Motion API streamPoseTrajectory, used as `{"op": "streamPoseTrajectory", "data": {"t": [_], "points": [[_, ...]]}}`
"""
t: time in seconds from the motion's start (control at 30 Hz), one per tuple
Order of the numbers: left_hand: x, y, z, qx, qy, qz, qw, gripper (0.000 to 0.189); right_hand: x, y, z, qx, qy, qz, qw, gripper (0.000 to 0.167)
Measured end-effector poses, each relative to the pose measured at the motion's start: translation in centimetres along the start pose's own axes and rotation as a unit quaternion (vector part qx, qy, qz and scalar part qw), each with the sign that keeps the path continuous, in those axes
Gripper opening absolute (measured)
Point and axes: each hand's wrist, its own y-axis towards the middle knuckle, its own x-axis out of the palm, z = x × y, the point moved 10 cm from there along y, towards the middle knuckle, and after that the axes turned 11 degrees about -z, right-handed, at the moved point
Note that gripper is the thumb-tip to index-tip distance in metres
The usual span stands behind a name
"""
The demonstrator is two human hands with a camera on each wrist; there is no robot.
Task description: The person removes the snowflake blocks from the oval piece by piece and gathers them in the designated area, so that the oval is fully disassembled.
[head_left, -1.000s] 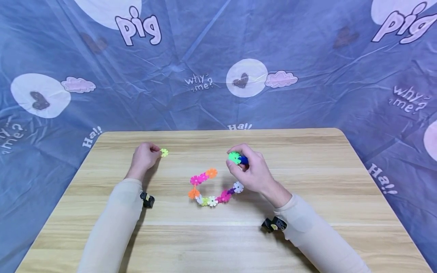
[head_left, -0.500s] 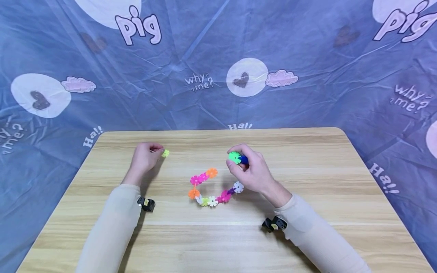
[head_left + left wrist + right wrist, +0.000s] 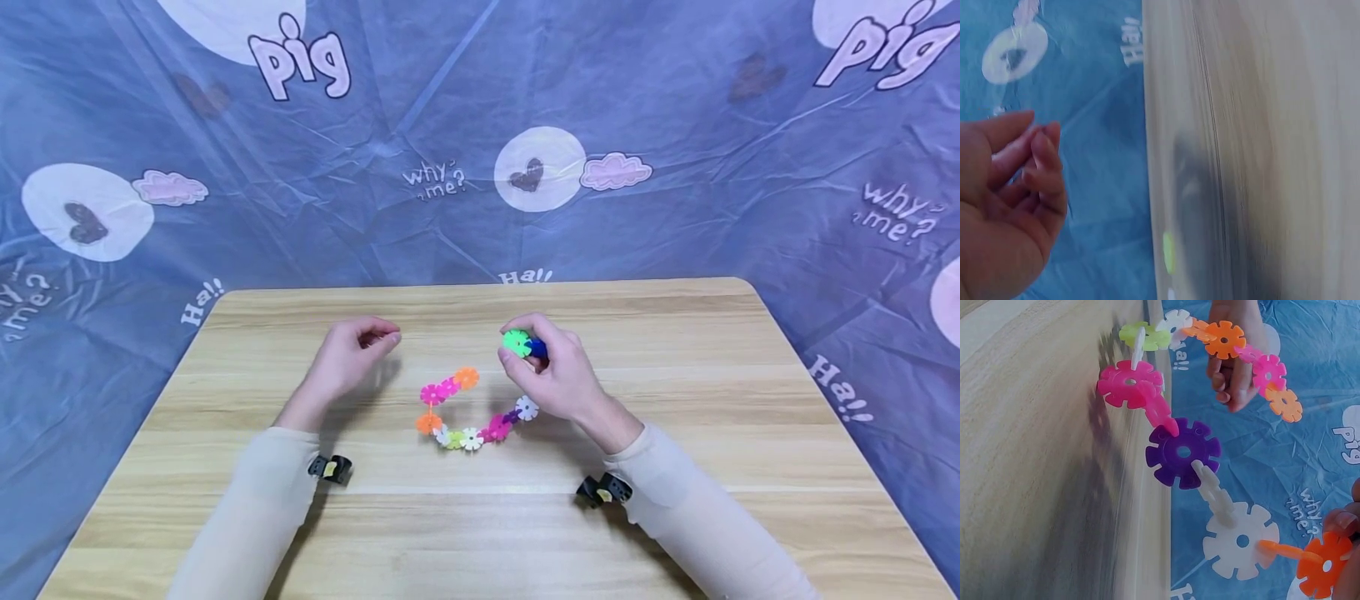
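Observation:
My right hand (image 3: 558, 367) is raised and grips one end of a chain of notched plastic flower discs (image 3: 471, 439). A green disc (image 3: 517, 343) and a blue disc (image 3: 537, 348) show between its thumb and fingers. White, purple, pink, orange and yellow-green discs curve away from it, linked slot to slot. In the right wrist view an orange disc (image 3: 1325, 565) meets my fingers. My left hand (image 3: 352, 354) hovers left of the chain, thumb and fingertips together. No disc shows between them, and I cannot tell whether they pinch one. A blurred yellow-green piece (image 3: 1168, 252) lies on the table below.
The wooden table (image 3: 465, 542) has rounded back corners. A blue printed cloth (image 3: 450, 108) hangs behind its far edge. Each forearm wears a black wrist camera, one on the left (image 3: 330, 469) and one on the right (image 3: 603, 490). A small whitish spot (image 3: 1171, 294) shows near the table's edge.
My left hand has moved right from beside the yellow-green disc towards the chain. That disc no longer shows in the head view. My right hand and the chain have barely shifted.

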Motion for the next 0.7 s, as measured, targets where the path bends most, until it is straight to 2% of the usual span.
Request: {"op": "streamPoseTrajectory", "data": {"t": [0.13, 0.37, 0.53, 0.7], "points": [[2.2, -0.5, 1.7, 0.028, -0.03, -0.058, 0.9975, 0.025, -0.1, 0.0, 0.1, 0.0, -0.001, 0.002, 1.0, 0.02], [5.0, -1.7, 4.1, 0.069, -0.053, -0.151, 0.9846, 0.024, -0.3, 0.0, 0.1, -0.002, -0.002, 0.008, 1.0, 0.02], [6.6, -2.5, 4.4, 0.061, -0.021, -0.211, 0.9754, 0.036, -0.4, 0.0, 0.1, -0.003, -0.004, 0.012, 0.9999, 0.021], [7.8, -2.9, 4.3, 0.056, 0.003, -0.244, 0.9682, 0.035, -0.3, 0.0, 0.1, 0.006, -0.002, 0.01, 0.9999, 0.02]]}}
